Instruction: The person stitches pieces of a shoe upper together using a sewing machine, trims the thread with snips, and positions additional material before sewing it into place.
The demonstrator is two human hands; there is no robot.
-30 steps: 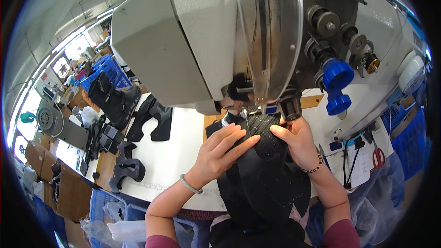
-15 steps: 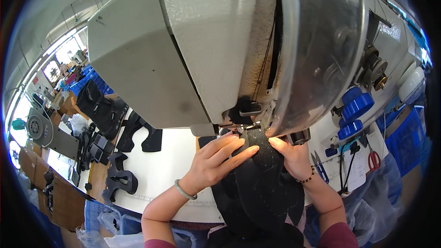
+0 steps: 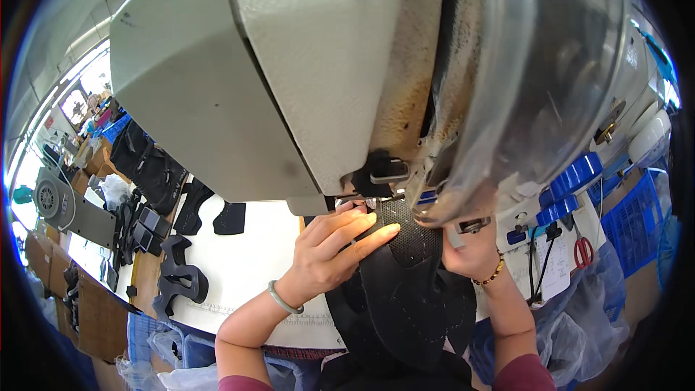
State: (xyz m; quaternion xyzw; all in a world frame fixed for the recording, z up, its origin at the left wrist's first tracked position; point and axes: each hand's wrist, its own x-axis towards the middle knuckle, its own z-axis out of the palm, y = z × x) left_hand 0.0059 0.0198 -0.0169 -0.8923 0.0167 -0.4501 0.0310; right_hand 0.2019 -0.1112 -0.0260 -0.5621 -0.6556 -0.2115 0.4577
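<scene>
The left hand [image 3: 326, 253] is resting on the left of the black mesh piece [image 3: 416, 240] beneath the sewing machine [image 3: 297, 72]; the right hand [image 3: 474, 252], apart and partly behind the clear guard [image 3: 536, 94], is flanking its right; neither grip can be told. Light, even pressure, fingertips clear of the needle area, would probably be serving best; the paper sheet [image 3: 556, 269] is bearing marks too small to read.

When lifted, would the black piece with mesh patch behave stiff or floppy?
The black piece is probably floppy, since its lower part droops in curves. It looks fairly light, given its thin edges. Its textured mesh patch may resist slipping.
</scene>
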